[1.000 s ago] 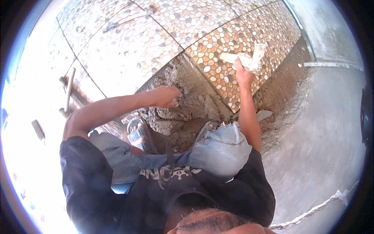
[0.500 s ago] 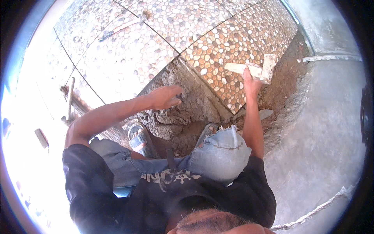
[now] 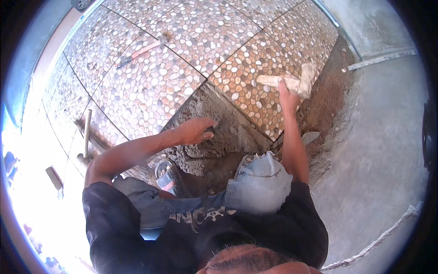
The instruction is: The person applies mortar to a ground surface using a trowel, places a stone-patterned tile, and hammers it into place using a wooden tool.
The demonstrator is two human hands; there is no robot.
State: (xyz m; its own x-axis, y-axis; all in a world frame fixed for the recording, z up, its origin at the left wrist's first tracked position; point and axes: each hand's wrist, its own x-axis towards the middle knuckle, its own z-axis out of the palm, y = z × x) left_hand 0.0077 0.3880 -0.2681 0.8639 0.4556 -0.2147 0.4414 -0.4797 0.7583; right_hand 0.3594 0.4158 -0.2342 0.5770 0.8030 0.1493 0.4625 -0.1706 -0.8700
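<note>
My right hand (image 3: 289,97) grips a pale T-shaped wooden mallet (image 3: 269,81) close to its head, which is slightly blurred. The mallet is over the right side of a brown pebble-patterned tile (image 3: 248,89); whether it touches the surface I cannot tell. My left hand (image 3: 197,131) hovers over rough grey mortar (image 3: 200,102) to the left of that tile. Its fingers are loosely bent with the thumb apart, and nothing is in them. Beside my right forearm a flat grey blade (image 3: 311,137), like a trowel's, is partly hidden.
Pebble-patterned tiles (image 3: 150,86) spread beyond the mortar, with a red-handled tool (image 3: 142,49) on them. A stick broom (image 3: 98,139), a wooden handle (image 3: 87,125) and a small block (image 3: 54,177) lie left. Bare soil (image 3: 331,96) and grey concrete (image 3: 374,150) are right.
The whole view has shifted slightly. Against the tile, the mallet in my right hand has moved a little farther away from me. My left hand stays over the mortar.
</note>
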